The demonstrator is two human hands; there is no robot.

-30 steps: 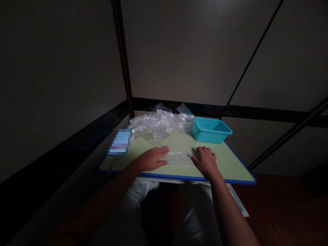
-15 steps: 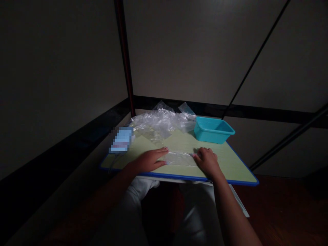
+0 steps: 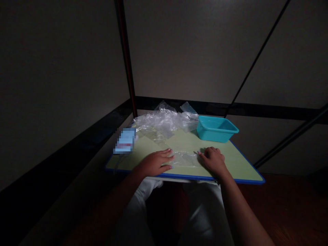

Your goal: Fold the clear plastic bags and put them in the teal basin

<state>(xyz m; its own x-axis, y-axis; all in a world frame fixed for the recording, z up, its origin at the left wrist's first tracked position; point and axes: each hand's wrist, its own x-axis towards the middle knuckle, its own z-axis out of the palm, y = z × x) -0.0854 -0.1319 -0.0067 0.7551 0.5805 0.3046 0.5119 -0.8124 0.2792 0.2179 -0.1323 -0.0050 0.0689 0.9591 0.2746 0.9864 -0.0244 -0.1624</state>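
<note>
A grey-brown wall is standing behind the work area, and a dark horizontal band is running along its lower part. A table with a pale yellow-green top and a blue edge is extending in front of the person. A reddish-brown floor is showing at the lower right.

A clear plastic piece is lying flat on the table, near the front edge and between the hands. The left hand is resting palm down at the left end of the piece; its fingers are spreading wide, and its fingertips are touching the plastic. The right hand is positioned at the opposite end. Its fingers are curling and its thumb is pointing toward the plastic; whether it is gripping the film cannot be determined.

A crumpled pile of clear plastic is occupying the rear of the table. A turquoise basin is standing upright at the rear right, just beside the pile. A pixelated light-blue object is sitting at the left side, its details being obscured. Below the table, the person's light-clothed legs are showing.
</note>
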